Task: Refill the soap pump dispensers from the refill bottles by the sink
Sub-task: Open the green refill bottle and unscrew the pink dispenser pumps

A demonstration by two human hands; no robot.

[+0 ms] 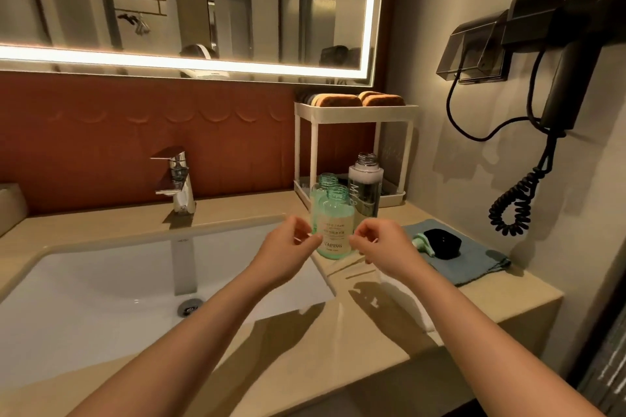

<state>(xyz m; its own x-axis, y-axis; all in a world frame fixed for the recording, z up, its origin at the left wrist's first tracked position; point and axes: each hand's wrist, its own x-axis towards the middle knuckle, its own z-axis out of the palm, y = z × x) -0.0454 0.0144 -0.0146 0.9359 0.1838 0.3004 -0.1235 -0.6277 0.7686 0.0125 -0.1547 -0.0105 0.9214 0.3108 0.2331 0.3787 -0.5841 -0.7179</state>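
Note:
Three uncapped bottles stand on the beige counter right of the sink. The front green bottle (333,223) has a printed label, a second green bottle (326,181) stands just behind it, and a taller clear grey bottle (366,186) is to their right. My left hand (289,247) is at the front bottle's lower left side and my right hand (381,245) at its lower right. Both hands' fingers are loosely curled, with the tips at the bottle's edges and not wrapped round it. A green pump head (421,244) and a black cap (442,242) lie on a blue cloth (474,264).
A white basin (101,298) with a chrome tap (178,179) lies to the left. Behind the bottles stands a white two-tier rack (352,112) holding sponges. A black hair dryer (569,54) with a coiled cord hangs on the right wall. The counter's front edge (372,369) is close.

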